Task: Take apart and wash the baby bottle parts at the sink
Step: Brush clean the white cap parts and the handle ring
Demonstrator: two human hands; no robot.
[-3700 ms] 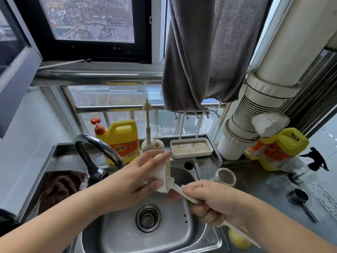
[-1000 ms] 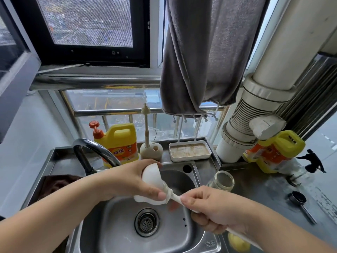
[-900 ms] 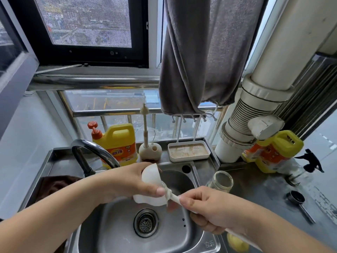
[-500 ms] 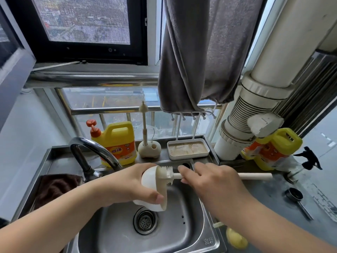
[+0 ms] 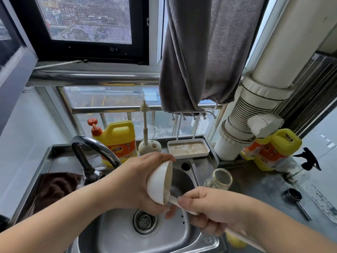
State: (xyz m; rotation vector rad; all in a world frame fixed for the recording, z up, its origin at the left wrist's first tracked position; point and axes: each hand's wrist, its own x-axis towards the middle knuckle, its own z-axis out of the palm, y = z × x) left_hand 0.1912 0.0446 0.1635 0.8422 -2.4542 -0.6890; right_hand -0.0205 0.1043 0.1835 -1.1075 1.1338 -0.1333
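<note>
Change: our brush (image 5: 174,199) swung from 3 o'clock to 5 o'clock, head inside the cap (image 5: 159,183).
Hands: left hand (image 5: 135,181) grips cap; right hand (image 5: 209,209) grips brush.
Meaning: we're scrubbing inside.

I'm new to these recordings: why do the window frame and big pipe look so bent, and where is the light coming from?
Head view: the wide-angle lens bows straight edges near the borders, so the window frame and pipe lean; soft daylight from the window lights the scene, leaving glare on the faucet and sink rim; the lower-right brush handle looks blurred.
</note>
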